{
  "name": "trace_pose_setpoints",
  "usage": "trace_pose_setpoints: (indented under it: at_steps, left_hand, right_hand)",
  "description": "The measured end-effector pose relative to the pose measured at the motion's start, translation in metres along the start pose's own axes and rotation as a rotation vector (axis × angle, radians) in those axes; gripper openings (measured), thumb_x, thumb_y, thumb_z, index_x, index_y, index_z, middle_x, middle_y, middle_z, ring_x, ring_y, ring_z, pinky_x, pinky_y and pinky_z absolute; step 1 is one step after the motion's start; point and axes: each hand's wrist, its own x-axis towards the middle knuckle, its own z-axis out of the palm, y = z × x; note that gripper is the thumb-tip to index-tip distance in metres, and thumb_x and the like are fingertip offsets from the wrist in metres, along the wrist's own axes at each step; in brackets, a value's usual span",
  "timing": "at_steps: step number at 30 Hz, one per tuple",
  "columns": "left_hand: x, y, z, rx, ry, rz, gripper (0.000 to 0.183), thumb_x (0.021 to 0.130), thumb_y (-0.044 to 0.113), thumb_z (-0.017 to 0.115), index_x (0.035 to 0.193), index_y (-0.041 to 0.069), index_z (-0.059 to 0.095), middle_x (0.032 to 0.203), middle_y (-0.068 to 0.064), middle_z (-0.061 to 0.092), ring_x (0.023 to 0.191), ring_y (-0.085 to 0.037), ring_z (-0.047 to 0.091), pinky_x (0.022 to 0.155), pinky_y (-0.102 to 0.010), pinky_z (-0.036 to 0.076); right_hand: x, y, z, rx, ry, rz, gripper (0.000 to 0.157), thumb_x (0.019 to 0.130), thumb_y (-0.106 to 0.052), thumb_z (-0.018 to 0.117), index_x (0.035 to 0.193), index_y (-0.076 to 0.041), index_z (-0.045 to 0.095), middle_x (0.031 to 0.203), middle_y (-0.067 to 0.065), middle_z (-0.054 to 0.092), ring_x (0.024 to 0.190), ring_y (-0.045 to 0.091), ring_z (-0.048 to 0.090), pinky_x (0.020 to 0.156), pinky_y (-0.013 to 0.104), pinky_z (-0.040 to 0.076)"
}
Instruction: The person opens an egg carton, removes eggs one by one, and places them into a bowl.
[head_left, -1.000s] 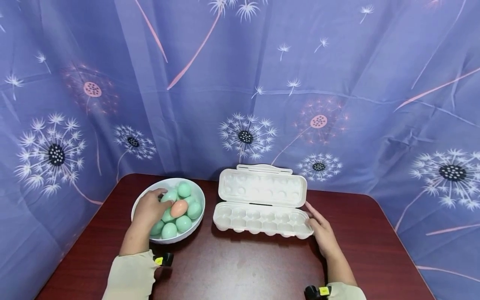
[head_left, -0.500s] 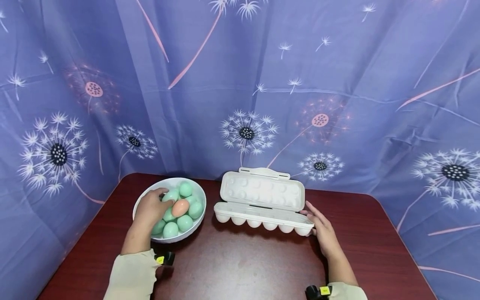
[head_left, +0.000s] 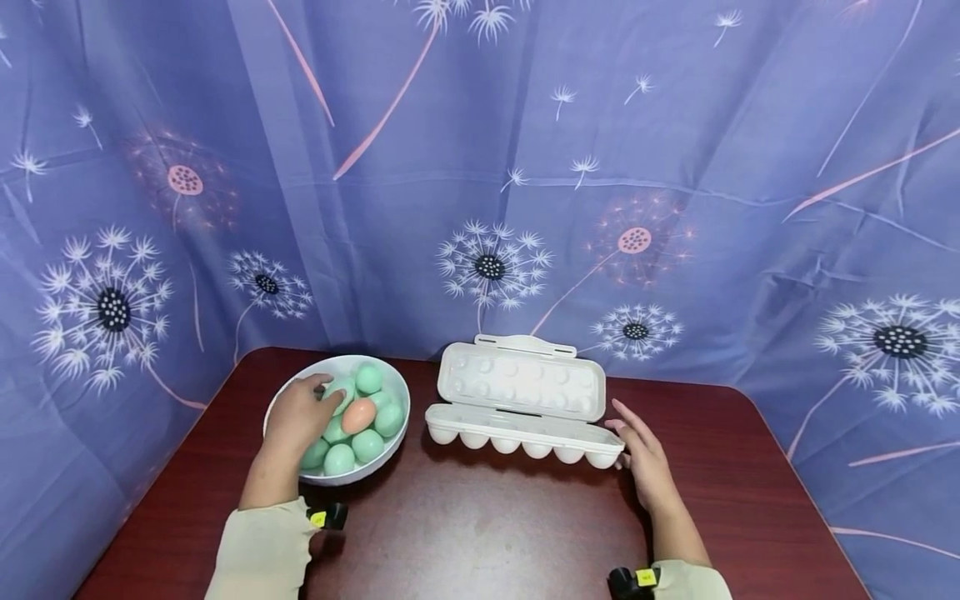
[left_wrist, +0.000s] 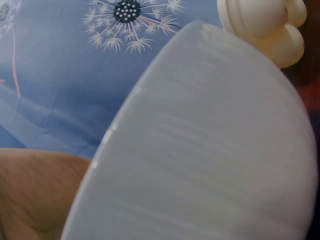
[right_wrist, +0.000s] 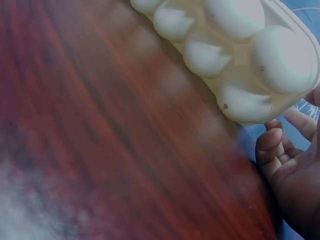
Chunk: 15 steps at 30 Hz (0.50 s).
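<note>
A white bowl (head_left: 402,429) on the left holds several pale green eggs (head_left: 367,446) and one orange egg (head_left: 358,416). My left hand (head_left: 294,417) reaches into it, with thumb and fingertips around a green egg (head_left: 342,393); I cannot tell whether they pinch it. In the left wrist view the bowl's outer wall (left_wrist: 200,135) hides most of that hand. A white egg carton (head_left: 525,425) stands unfolded, its lid (head_left: 521,381) leaning back and its base showing rounded undersides. Beside the carton's right end is my right hand (head_left: 647,467), index finger extended, other fingertips close to the edge.
Bowl and carton both sit toward the back of a dark red wooden table (head_left: 480,533). A blue curtain (head_left: 405,250) with dandelion prints hangs right behind them and along both sides.
The carton's base has tipped from showing its hollows to showing its undersides, and its lid sits slightly lower. My right fingers have moved off the corner they held. My left hand barely moved.
</note>
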Motion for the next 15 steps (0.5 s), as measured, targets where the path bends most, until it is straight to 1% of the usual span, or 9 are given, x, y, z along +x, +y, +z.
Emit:
trace_pose_setpoints:
  at_steps: [2,5,8,10,12,15]
  left_hand:
    - [0.0,0.001,-0.001,0.007,0.016,0.0,0.05,0.098,0.031,0.057,0.137,0.0,0.059,0.135,-0.03,0.059,0.127,-0.048,0.052,0.107,-0.06,0.041]
    - [-0.001,0.004,-0.002,0.014,0.045,0.015,0.05,0.099,0.032,0.056,0.139,0.001,0.058,0.142,-0.031,0.052,0.13,-0.052,0.046,0.108,-0.062,0.038]
    - [-0.003,0.009,-0.003,-0.007,0.089,0.042,0.051,0.1,0.032,0.057,0.141,0.002,0.057,0.145,-0.03,0.048,0.131,-0.054,0.041,0.109,-0.062,0.035]
    - [-0.005,0.013,-0.003,-0.034,0.124,0.071,0.051,0.1,0.032,0.058,0.142,0.002,0.056,0.145,-0.029,0.048,0.133,-0.053,0.038,0.11,-0.061,0.034]
    - [-0.007,0.019,-0.004,-0.064,0.138,0.107,0.053,0.1,0.033,0.059,0.143,0.003,0.055,0.146,-0.027,0.048,0.136,-0.052,0.036,0.112,-0.06,0.032]
    - [-0.01,0.028,-0.004,-0.096,0.128,0.162,0.055,0.1,0.036,0.06,0.146,0.006,0.053,0.151,-0.024,0.045,0.143,-0.049,0.031,0.116,-0.061,0.028]
  right_hand:
    - [0.001,-0.001,0.001,0.005,0.013,0.001,0.047,0.107,-0.026,0.048,0.152,-0.011,0.045,0.118,0.001,0.063,0.074,0.002,0.056,0.06,0.019,0.048]
    - [0.002,-0.002,0.002,0.004,0.032,-0.011,0.045,0.107,-0.024,0.048,0.15,-0.009,0.048,0.12,0.003,0.063,0.088,0.002,0.061,0.071,0.018,0.053]
    - [0.002,-0.005,0.002,-0.007,0.054,-0.038,0.043,0.107,-0.022,0.047,0.148,-0.008,0.05,0.121,0.002,0.065,0.101,0.004,0.06,0.082,0.017,0.052]
    - [0.002,-0.007,0.003,-0.021,0.063,-0.063,0.042,0.107,-0.021,0.047,0.148,-0.008,0.05,0.121,0.0,0.066,0.104,0.006,0.058,0.084,0.016,0.05]
    - [0.002,-0.01,0.004,-0.032,0.073,-0.094,0.042,0.107,-0.02,0.047,0.147,-0.007,0.051,0.118,-0.003,0.068,0.102,0.008,0.056,0.084,0.016,0.047]
    - [0.001,-0.016,0.005,-0.042,0.088,-0.158,0.041,0.106,-0.015,0.048,0.145,-0.003,0.052,0.115,-0.008,0.069,0.101,0.011,0.056,0.083,0.018,0.047]
